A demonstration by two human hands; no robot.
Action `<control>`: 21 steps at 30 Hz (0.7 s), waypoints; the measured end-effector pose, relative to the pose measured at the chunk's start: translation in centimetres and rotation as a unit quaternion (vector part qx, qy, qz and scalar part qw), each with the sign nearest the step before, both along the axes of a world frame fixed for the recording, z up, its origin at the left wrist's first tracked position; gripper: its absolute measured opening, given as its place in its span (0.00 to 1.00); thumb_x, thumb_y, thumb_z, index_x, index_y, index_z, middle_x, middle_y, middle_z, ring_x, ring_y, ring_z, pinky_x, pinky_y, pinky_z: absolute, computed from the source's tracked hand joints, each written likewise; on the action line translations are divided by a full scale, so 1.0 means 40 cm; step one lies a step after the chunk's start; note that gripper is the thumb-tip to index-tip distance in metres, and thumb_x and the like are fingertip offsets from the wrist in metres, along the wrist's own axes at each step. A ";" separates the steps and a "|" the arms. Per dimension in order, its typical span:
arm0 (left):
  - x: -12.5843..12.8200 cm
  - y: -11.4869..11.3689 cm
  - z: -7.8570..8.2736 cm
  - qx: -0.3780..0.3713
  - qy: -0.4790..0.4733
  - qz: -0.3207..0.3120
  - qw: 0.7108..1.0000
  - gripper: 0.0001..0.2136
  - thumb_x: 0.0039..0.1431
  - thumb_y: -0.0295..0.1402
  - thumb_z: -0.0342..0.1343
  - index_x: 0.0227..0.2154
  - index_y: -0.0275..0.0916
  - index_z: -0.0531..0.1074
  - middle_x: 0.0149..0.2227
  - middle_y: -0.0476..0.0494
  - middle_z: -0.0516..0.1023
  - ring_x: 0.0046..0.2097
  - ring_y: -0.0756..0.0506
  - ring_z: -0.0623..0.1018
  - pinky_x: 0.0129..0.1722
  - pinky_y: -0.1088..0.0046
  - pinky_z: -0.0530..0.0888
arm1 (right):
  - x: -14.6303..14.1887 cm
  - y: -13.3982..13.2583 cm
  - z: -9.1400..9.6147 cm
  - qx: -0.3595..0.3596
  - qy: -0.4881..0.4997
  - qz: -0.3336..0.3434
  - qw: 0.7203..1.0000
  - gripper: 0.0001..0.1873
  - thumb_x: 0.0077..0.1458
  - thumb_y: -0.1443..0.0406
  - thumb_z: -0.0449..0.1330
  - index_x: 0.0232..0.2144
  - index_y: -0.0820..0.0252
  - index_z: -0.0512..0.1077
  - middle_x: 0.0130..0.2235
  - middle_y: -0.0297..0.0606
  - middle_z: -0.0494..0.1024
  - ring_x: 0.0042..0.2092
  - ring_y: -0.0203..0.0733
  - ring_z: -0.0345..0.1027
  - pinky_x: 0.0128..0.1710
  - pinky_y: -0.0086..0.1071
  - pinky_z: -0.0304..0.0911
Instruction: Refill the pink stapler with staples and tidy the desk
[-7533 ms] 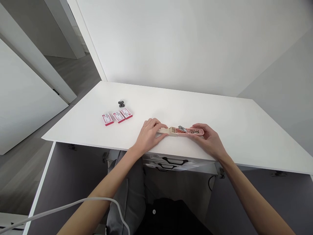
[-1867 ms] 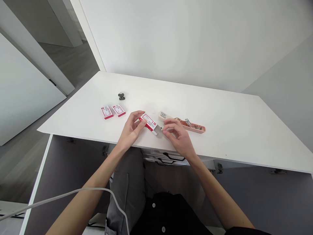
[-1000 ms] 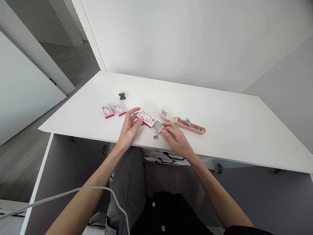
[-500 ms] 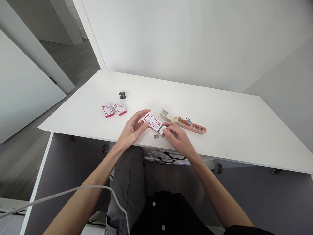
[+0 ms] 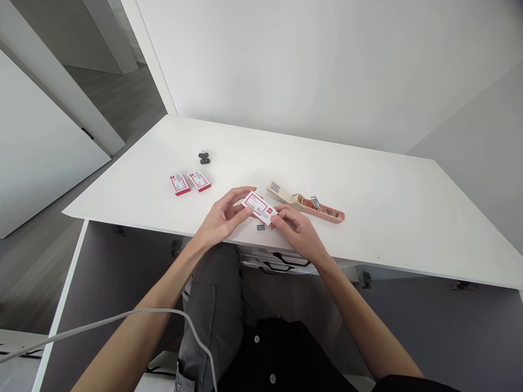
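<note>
A small white-and-red staple box (image 5: 260, 207) is held between both my hands, just above the table near its front edge. My left hand (image 5: 229, 215) grips its left end, thumb on the near side and fingers behind. With thumb and fingertips, my right hand (image 5: 295, 226) pinches the right end. Under the box lies a small grey strip of staples (image 5: 260, 227) on the table. Just beyond my right hand, a stapler (image 5: 302, 202) lies opened out flat, one part cream and the other pink, with metal parts showing inside.
Two more red-and-white boxes (image 5: 180, 184) lie side by side on the white table (image 5: 402, 209), to the left. Behind them stands a small black staple remover (image 5: 204, 157). A white cable (image 5: 122, 314) crosses in front of my left forearm. Drawers (image 5: 281, 261) sit under the table edge.
The box's inner tray has slid into its sleeve at the right end, covering the dark gap seen before. The box has shifted slightly right; the stapler and other boxes stay put.
</note>
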State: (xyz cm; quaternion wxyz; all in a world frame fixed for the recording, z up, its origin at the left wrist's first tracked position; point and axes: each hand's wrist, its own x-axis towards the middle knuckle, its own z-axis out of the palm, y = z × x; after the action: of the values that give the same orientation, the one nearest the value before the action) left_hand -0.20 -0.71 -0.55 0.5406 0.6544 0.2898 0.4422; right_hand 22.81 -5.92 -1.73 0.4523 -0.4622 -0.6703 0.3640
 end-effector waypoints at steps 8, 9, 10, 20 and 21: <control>-0.003 -0.003 0.001 -0.012 0.001 -0.027 1.000 0.23 0.67 0.42 0.67 0.61 0.43 0.75 0.59 0.35 0.81 0.56 0.39 0.83 0.58 0.56 0.81 | 0.001 0.000 0.000 -0.005 0.011 0.011 1.000 0.23 0.72 0.45 0.58 0.33 0.53 0.79 0.47 0.40 0.85 0.52 0.50 0.78 0.53 0.44 0.71; -0.003 -0.003 0.001 -0.014 0.000 -0.027 1.000 0.23 0.67 0.42 0.67 0.61 0.43 0.75 0.59 0.35 0.81 0.55 0.39 0.83 0.58 0.56 0.81 | 0.002 0.000 0.000 -0.006 0.010 0.011 1.000 0.23 0.72 0.45 0.58 0.33 0.53 0.79 0.47 0.40 0.85 0.51 0.50 0.78 0.53 0.43 0.70; -0.003 -0.003 0.001 -0.015 -0.001 -0.027 1.000 0.23 0.67 0.42 0.67 0.61 0.43 0.75 0.59 0.35 0.81 0.55 0.39 0.83 0.58 0.55 0.81 | 0.002 -0.001 0.001 -0.007 0.009 0.013 1.000 0.23 0.72 0.45 0.58 0.34 0.53 0.79 0.47 0.40 0.85 0.51 0.50 0.78 0.53 0.43 0.70; 0.001 0.001 -0.010 -0.009 0.030 0.055 0.998 0.22 0.63 0.45 0.70 0.55 0.43 0.75 0.57 0.39 0.80 0.53 0.41 0.83 0.58 0.57 0.80 | -0.002 -0.011 0.015 -0.020 0.004 0.007 1.000 0.19 0.75 0.51 0.55 0.37 0.54 0.76 0.42 0.39 0.83 0.45 0.46 0.77 0.50 0.39 0.71; -0.003 0.002 -0.009 -0.009 0.038 0.079 0.996 0.22 0.62 0.45 0.70 0.53 0.43 0.74 0.57 0.40 0.80 0.52 0.41 0.84 0.58 0.58 0.80 | 0.004 -0.020 0.020 -0.015 -0.002 0.009 1.000 0.18 0.75 0.51 0.55 0.38 0.54 0.76 0.42 0.40 0.83 0.46 0.46 0.77 0.50 0.39 0.71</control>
State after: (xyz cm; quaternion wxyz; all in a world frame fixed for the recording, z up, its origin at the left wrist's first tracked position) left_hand -0.30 -0.64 -0.89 0.4983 0.6410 0.3646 0.4560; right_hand 22.98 -6.72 -0.92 0.4409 -0.4636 -0.6697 0.3771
